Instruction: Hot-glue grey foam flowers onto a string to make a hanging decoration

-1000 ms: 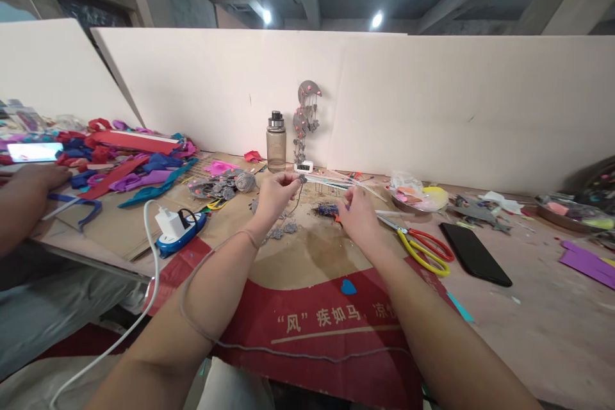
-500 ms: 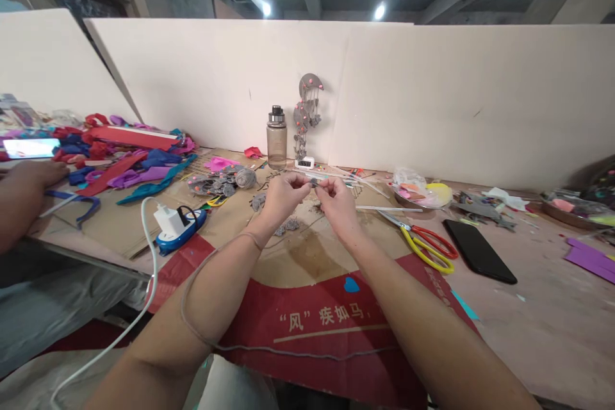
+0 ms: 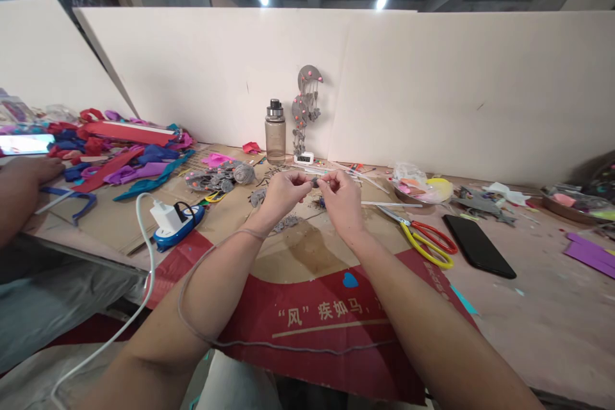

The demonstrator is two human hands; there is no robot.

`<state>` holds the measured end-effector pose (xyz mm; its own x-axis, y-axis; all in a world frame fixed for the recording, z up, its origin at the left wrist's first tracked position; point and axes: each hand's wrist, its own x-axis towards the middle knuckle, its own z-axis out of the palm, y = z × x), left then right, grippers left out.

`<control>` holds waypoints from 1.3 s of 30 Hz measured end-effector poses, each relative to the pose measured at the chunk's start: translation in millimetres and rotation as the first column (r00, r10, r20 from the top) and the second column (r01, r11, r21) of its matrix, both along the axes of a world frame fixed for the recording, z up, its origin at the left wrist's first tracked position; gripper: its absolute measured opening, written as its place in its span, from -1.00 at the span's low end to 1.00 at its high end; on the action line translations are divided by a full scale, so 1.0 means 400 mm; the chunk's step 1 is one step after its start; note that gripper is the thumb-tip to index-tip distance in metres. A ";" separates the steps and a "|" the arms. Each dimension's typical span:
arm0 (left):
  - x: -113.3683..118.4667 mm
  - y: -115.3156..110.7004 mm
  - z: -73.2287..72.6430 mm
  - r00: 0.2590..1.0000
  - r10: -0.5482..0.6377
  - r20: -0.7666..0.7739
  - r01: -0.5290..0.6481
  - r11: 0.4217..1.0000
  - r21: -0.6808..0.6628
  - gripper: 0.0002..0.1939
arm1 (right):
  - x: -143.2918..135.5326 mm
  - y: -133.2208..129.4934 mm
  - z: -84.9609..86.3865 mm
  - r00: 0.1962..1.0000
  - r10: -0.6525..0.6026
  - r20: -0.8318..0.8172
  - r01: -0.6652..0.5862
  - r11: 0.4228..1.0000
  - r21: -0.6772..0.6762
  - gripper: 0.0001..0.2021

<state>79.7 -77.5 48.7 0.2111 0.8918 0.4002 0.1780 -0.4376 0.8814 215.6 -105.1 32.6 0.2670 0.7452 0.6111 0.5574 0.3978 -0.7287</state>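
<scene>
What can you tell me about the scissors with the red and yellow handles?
The scissors lie between the right hand and a black phone. One loop handle is red, the other yellow; the blades look like silvery metal and point away and leftward. Neither of the person's hands touches them. Whether the blades are fully shut is unclear.

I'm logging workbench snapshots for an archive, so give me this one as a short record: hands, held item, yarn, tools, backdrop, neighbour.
Left hand: pinching a small grey piece
Right hand: fingertips meeting the left's at that piece
Held item: mostly hidden by fingers; exact shape unclear
Yarn: grey strand over the left forearm and red cardboard
Tools: scissors with red and yellow handles, beside a black phone
Backdrop: grey moon ornament against a white board; upright bottle left of it
Neighbour: another person's hand, far left
</scene>
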 end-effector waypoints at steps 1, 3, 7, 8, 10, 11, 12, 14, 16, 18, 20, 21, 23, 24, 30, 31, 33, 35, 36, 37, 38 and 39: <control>0.000 0.001 -0.001 1.000 0.002 -0.010 -0.002 1.000 0.007 -0.89 | -0.001 -0.002 0.003 1.000 -0.006 0.011 0.006 1.000 0.002 -0.93; -0.001 0.004 -0.004 1.000 0.000 -0.024 0.000 1.000 0.017 -0.90 | -0.003 -0.006 0.008 0.999 -0.015 0.033 0.015 1.000 0.001 -0.93; -0.003 0.006 -0.008 0.999 -0.003 -0.047 0.004 1.000 0.023 -0.90 | -0.004 -0.012 0.015 0.998 -0.033 0.054 0.033 0.999 -0.010 -0.93; -0.003 0.006 -0.007 0.999 -0.004 -0.052 0.005 1.000 0.018 -0.90 | -0.004 -0.013 0.016 0.998 -0.038 0.057 0.039 0.999 -0.011 -0.93; -0.004 0.006 -0.006 0.998 -0.010 -0.059 0.010 1.000 0.008 -0.90 | -0.003 -0.013 0.016 0.997 -0.045 0.064 0.046 0.999 -0.012 -0.93; -0.004 0.006 -0.006 0.998 -0.013 -0.064 0.013 1.000 0.004 -0.91 | -0.002 -0.013 0.016 0.996 -0.047 0.069 0.048 0.999 -0.013 -0.93; -0.005 0.006 -0.005 0.998 -0.015 -0.068 0.016 1.000 0.002 -0.91 | -0.001 -0.012 0.016 0.996 -0.050 0.076 0.051 0.999 -0.015 -0.93; -0.007 0.007 -0.004 0.997 -0.023 -0.080 0.024 1.000 0.012 -0.90 | 0.001 -0.011 0.014 0.994 -0.053 0.094 0.055 0.998 -0.017 -0.93; -0.009 0.008 -0.003 0.995 -0.035 -0.097 0.038 0.999 0.035 -0.89 | 0.003 -0.010 0.014 0.992 -0.043 0.118 0.045 0.999 -0.022 -0.90; -0.011 0.011 -0.004 0.992 -0.048 -0.115 0.056 0.997 0.061 -0.89 | 0.005 -0.010 0.015 0.988 -0.019 0.153 0.025 0.999 -0.031 -0.87; -0.013 0.016 -0.006 0.989 -0.059 -0.133 0.070 0.994 0.079 -0.89 | 0.007 -0.010 0.017 0.983 -0.001 0.186 0.012 0.998 -0.057 -0.86; -0.014 0.019 -0.007 0.988 -0.064 -0.142 0.077 0.993 0.088 -0.89 | 0.008 -0.010 0.019 0.980 0.000 0.198 0.016 0.997 -0.076 -0.86; -0.016 0.025 -0.010 0.983 -0.082 -0.166 0.100 0.989 0.105 -0.89 | 0.010 -0.009 0.022 0.977 -0.006 0.213 0.033 0.992 -0.123 -0.87; -0.018 0.028 -0.011 0.978 -0.094 -0.187 0.116 0.987 0.109 -0.89 | 0.012 -0.007 0.023 0.975 -0.008 0.221 0.042 0.988 -0.148 -0.88; -0.026 0.020 0.003 0.937 -0.190 -0.292 0.195 0.981 -0.015 -0.80 | 0.030 -0.003 0.026 0.969 0.026 0.247 0.048 0.956 -0.290 -0.87; -0.026 0.018 0.005 0.940 -0.184 -0.288 0.188 0.982 -0.012 -0.78 | 0.032 -0.003 0.026 0.967 0.034 0.253 0.045 0.953 -0.299 -0.87; -0.025 0.019 0.003 0.946 -0.161 -0.282 0.176 0.984 0.028 -0.78 | 0.033 -0.005 0.026 0.957 0.040 0.288 0.049 0.954 -0.297 -0.87; -0.025 0.025 -0.005 0.946 -0.144 -0.290 0.174 0.982 0.080 -0.79 | 0.031 -0.006 0.025 0.936 0.037 0.351 0.065 0.959 -0.275 -0.87; -0.024 0.029 -0.011 0.944 -0.137 -0.301 0.174 0.980 0.099 -0.79 | 0.029 -0.007 0.024 0.921 0.033 0.387 0.075 0.963 -0.260 -0.87; -0.024 0.033 -0.016 0.940 -0.126 -0.316 0.169 0.979 0.113 -0.79 | 0.027 -0.007 0.023 0.905 0.030 0.424 0.083 0.966 -0.247 -0.88; -0.024 0.036 -0.021 0.936 -0.109 -0.334 0.159 0.979 0.127 -0.79 | 0.025 -0.008 0.022 0.888 0.027 0.460 0.091 0.968 -0.233 -0.89; -0.024 0.038 -0.025 0.931 -0.087 -0.354 0.145 0.979 0.143 -0.79 | 0.022 -0.010 0.020 0.870 0.024 0.493 0.099 0.970 -0.223 -0.89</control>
<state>70.1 -62.2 38.5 0.4602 0.7809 0.4225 0.3970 -0.6066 0.6888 224.5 -109.0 40.8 0.0106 0.8773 0.4798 0.8764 0.2229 -0.4269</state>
